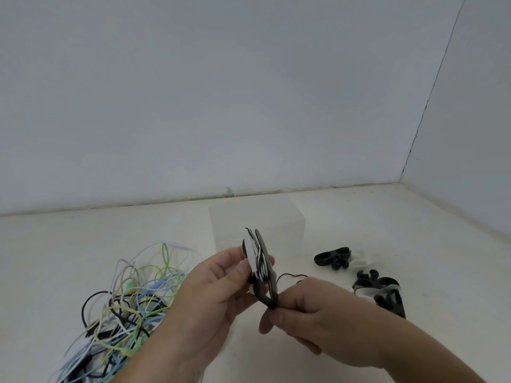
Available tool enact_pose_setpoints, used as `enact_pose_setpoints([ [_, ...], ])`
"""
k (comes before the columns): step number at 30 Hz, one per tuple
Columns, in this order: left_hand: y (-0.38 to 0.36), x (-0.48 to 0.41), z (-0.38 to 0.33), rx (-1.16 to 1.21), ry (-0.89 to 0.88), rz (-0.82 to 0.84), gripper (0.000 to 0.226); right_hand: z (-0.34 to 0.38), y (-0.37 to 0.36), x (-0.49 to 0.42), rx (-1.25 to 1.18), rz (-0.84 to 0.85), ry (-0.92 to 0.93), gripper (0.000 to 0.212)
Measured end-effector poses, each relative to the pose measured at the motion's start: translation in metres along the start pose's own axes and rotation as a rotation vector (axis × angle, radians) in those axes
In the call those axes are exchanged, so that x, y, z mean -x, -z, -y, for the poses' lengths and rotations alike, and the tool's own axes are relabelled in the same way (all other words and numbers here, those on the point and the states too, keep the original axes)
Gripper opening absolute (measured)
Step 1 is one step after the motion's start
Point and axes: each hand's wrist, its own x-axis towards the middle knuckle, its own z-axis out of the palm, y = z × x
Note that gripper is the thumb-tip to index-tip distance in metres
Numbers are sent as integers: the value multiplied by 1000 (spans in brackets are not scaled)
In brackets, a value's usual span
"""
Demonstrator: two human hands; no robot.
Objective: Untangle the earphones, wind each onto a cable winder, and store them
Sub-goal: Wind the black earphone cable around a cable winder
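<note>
My left hand (218, 288) holds a dark cable winder (262, 269) upright, thumb and fingers pinching its middle, where black and white earphone cable is wrapped around it. My right hand (301, 313) pinches the winder's lower tip together with the cable end; a thin black loop of cable (290, 275) sticks out just above it. A tangle of earphones (124, 308) in white, green, blue and black lies on the table at the lower left. Behind the winder stands a clear plastic box (257, 222).
Spare black and white cable winders (333, 257) lie in two small heaps on the right, the nearer heap (381, 291) beside my right wrist. The pale table meets a grey wall behind, with a corner at the far right.
</note>
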Motion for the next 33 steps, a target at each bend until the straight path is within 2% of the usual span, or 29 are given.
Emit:
enact_pose_setpoints([
  [3,1,-1,0,33,5,-86,38,1,1,1,19,12,30,23],
  [7,1,-2,-1,14,20,-115,40,2,2,2,10,-3,96,23],
  [14,1,0,-4,64,48,-89,35,2,5,5,-156,-30,133,29],
  [16,3,-1,-2,7,37,-106,30,3,5,5,-183,-12,150,30],
  [18,3,-2,3,-148,-18,-138,17,3,3,4,-185,-31,180,28],
  [21,2,-1,6,-334,-75,-128,16,1,2,2,-205,-171,210,24],
  [26,0,0,9,-441,-47,-77,13,-6,6,2,-387,-452,251,22],
  [29,-1,2,7,-443,-11,-35,12,-4,8,4,-493,-524,271,22],
  [33,-3,2,6,-379,19,-22,12,-4,8,3,-511,-560,268,23],
])
